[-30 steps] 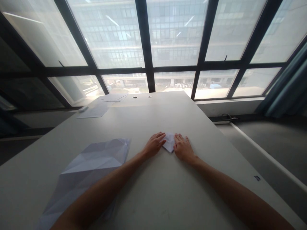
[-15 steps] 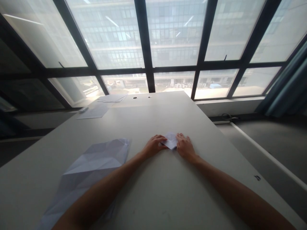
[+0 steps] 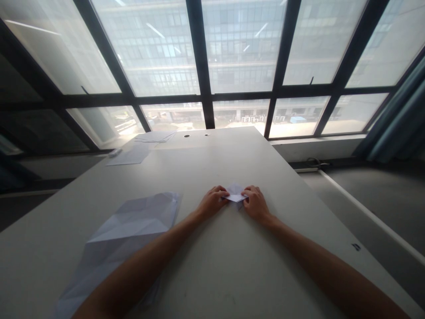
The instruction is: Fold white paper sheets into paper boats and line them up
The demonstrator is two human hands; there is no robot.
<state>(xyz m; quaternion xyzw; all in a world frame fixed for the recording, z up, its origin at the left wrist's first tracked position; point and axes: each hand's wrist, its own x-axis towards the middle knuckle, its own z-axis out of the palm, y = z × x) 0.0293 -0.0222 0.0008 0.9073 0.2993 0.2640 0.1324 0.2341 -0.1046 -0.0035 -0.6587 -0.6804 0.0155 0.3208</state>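
Note:
A small piece of folded white paper (image 3: 235, 193) is between my two hands, over the white table (image 3: 206, 266). My left hand (image 3: 213, 198) pinches its left corner, thumb and fingers closed on the edge. On the other side, my right hand (image 3: 255, 201) grips the right corner in the same way, with the fingers bent. One pointed flap of the paper hangs down at the near side, and a paler point rises at the far side. The inner folds are too small to make out.
Large creased white sheets (image 3: 129, 221) lie left of my left forearm, partly under it in view. Further off are more flat papers (image 3: 129, 155) and a thin stack (image 3: 156, 136). A small dark mark (image 3: 356, 247) is near the right table edge. Tall windows (image 3: 244, 44) stand beyond.
My right hand has gone from lying with fingers stretched beside the paper to pinching its corner. The folded paper now looks wider and flatter, its near edge lifted.

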